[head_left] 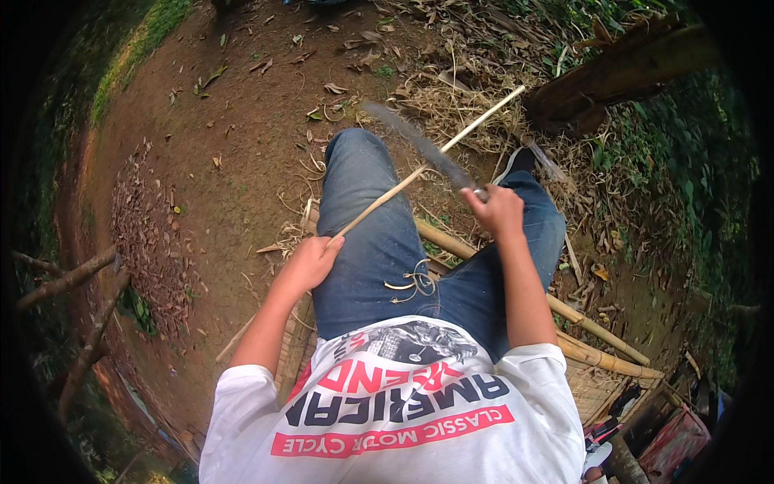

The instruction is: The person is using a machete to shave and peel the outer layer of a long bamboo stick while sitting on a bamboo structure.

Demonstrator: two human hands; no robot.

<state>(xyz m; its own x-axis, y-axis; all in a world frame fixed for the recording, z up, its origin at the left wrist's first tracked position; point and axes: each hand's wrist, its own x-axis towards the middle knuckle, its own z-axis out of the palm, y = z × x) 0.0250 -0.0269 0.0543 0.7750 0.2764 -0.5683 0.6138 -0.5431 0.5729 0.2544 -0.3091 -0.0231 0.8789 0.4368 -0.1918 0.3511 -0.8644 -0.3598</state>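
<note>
My left hand [310, 263] is closed round the lower end of a thin pale bamboo stick [385, 197], resting by my left thigh. The stick slants up and away to the right, past my knees. In my right hand [498, 212] is the handle of a machete [411, 139]. Its long dark blade, slightly blurred, points up and left and crosses the stick about midway along. Whether the edge touches the stick I cannot tell. A few curled pale shavings [413, 282] lie on my jeans between the thighs.
I sit on a bamboo bench [598, 332] with a slatted top. Pale shavings [435, 103] and dry leaves cover the ground ahead. A thick trunk [621, 71] stands at the far right. Branch poles [76, 278] are at the left; assorted items [677, 442] lie at the lower right.
</note>
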